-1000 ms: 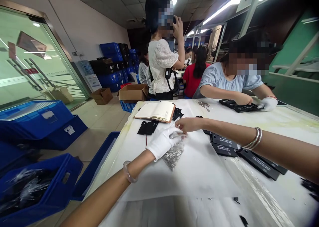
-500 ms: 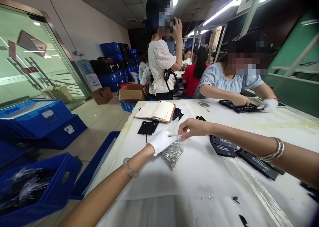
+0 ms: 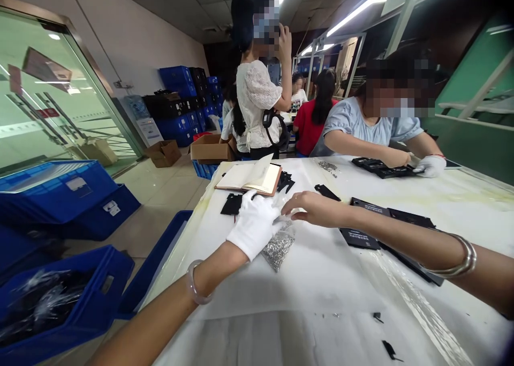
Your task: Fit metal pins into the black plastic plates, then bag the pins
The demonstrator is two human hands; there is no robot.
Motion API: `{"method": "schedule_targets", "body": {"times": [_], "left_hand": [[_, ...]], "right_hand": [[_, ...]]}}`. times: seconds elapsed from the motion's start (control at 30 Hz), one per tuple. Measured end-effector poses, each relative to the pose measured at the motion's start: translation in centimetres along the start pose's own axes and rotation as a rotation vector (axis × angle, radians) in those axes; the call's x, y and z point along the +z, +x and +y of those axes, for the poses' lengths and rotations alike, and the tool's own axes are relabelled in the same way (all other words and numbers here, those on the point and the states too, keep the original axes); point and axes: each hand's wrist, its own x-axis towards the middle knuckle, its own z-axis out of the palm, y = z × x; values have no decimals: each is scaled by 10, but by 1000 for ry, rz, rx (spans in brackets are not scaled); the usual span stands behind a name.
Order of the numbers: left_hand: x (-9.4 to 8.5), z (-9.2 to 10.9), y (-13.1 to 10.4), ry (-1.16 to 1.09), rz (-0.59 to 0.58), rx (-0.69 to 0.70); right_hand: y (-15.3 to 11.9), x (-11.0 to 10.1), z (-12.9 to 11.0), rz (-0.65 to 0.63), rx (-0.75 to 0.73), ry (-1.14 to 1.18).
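Note:
A clear plastic bag of small silvery metal pieces, which look like screws, rests on the white-covered table in front of me. My left hand, in a white glove, is closed at the bag's upper left side; its palm side is hidden. One gloved finger sticks up near the notebook's lower edge. Bare, my right hand comes in from the right with its fingertips at the bag's mouth. Its thumb and fingers look apart, and whether they touch the plastic is hard to see.
An open notebook with a raised page lies beyond the bag, beside black flat parts. Black printed panels lie under my right forearm. Opposite, a co-worker handles a black part. Blue crates stand left.
My left hand has turned and shifted up over the bag's side. My right fingers have loosened from a pinch and moved slightly left. A notebook page has lifted.

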Motion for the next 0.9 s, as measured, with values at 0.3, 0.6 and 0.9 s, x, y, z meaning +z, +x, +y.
{"method": "schedule_targets", "body": {"times": [0.3, 0.6, 0.9], "left_hand": [[-21, -8, -7, -44, 33, -3], [-22, -21, -13, -79, 88, -71], [-17, -31, 2, -624, 17, -416]], "right_hand": [[-39, 11, 8, 446, 276, -39], [-28, 105, 39, 137, 473, -167], [-29, 108, 29, 100, 404, -312]]}}
